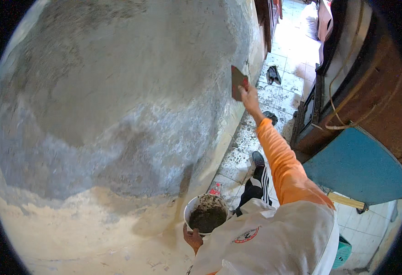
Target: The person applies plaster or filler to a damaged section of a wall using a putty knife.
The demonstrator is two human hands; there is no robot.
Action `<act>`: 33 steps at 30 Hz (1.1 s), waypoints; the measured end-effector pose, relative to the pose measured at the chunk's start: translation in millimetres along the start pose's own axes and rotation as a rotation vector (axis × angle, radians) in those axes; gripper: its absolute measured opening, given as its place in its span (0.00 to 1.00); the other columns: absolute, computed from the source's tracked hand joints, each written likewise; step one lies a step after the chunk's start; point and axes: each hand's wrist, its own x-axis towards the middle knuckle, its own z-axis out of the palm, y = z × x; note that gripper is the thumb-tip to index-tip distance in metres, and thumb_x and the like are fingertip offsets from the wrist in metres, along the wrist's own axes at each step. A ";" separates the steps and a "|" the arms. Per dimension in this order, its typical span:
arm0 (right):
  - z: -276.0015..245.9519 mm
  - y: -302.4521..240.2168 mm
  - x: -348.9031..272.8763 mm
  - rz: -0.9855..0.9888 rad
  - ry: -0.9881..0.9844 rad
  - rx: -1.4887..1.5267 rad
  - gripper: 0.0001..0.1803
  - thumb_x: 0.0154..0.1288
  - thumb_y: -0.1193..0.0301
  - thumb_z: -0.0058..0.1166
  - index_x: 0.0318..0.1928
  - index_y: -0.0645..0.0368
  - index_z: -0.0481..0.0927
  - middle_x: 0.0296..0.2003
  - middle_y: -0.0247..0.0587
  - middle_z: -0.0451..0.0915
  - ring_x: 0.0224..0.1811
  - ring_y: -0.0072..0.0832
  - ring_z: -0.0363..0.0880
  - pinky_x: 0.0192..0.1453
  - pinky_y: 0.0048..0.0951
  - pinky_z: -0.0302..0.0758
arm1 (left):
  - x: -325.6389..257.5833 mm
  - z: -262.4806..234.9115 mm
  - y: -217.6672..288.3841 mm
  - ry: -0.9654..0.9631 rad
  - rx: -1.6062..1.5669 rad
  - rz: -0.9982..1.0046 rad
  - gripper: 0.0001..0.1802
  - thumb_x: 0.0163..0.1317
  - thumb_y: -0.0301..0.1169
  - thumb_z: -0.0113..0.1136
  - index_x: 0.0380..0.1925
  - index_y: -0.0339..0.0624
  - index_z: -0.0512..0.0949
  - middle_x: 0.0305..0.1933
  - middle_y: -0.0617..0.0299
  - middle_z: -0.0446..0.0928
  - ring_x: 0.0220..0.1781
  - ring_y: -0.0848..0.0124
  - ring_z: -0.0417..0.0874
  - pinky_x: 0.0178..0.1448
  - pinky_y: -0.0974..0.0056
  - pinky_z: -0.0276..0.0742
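My right hand (249, 97) is stretched out far ahead, fingers closed around the handle of a flat trowel (237, 82) whose blade lies against the wall (118, 91) near its right edge. My left hand (192, 238) is close to my body, gripping the near rim of a white bucket (188, 215) from below; the bucket is filled with dark wet mortar (207, 216).

As I judge it, the plastering is well along: most of the wall's upper and middle part is covered in grey coat, darker and wetter-looking in a band across the middle. The bottom strip is bare, sandy tan, so that part and the edge by the trowel look left to do.

Just beyond the bucket, on the tiled floor (283, 59), stands a small bottle with a red cap (215, 188); its label is too small to make out. To the right a blue panel (359, 167) leans by dark wooden furniture (375, 82). I see no signs.
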 end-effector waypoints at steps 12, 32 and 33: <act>6.3 156.5 315.5 0.135 0.101 0.010 0.18 0.71 0.66 0.56 0.55 0.65 0.84 0.42 0.41 0.87 0.45 0.30 0.83 0.53 0.36 0.78 | 48.2 167.6 63.8 0.164 -0.034 -0.186 0.42 0.52 0.18 0.63 0.73 0.33 0.69 0.30 0.56 0.81 0.24 0.69 0.80 0.23 0.65 0.74; 144.6 -119.4 1.3 -0.238 0.084 -0.037 0.19 0.72 0.67 0.59 0.57 0.66 0.83 0.49 0.57 0.87 0.51 0.51 0.86 0.59 0.42 0.79 | 19.3 47.4 44.7 0.018 -0.264 -0.096 0.41 0.56 0.18 0.58 0.74 0.35 0.66 0.53 0.50 0.85 0.46 0.63 0.85 0.51 0.64 0.80; 154.5 -146.7 -34.8 -0.259 0.133 -0.027 0.19 0.72 0.68 0.58 0.58 0.65 0.83 0.51 0.57 0.86 0.55 0.51 0.86 0.61 0.44 0.79 | 16.7 33.0 35.4 -0.016 -0.274 -0.062 0.41 0.56 0.18 0.58 0.74 0.34 0.66 0.52 0.50 0.85 0.46 0.63 0.85 0.51 0.64 0.79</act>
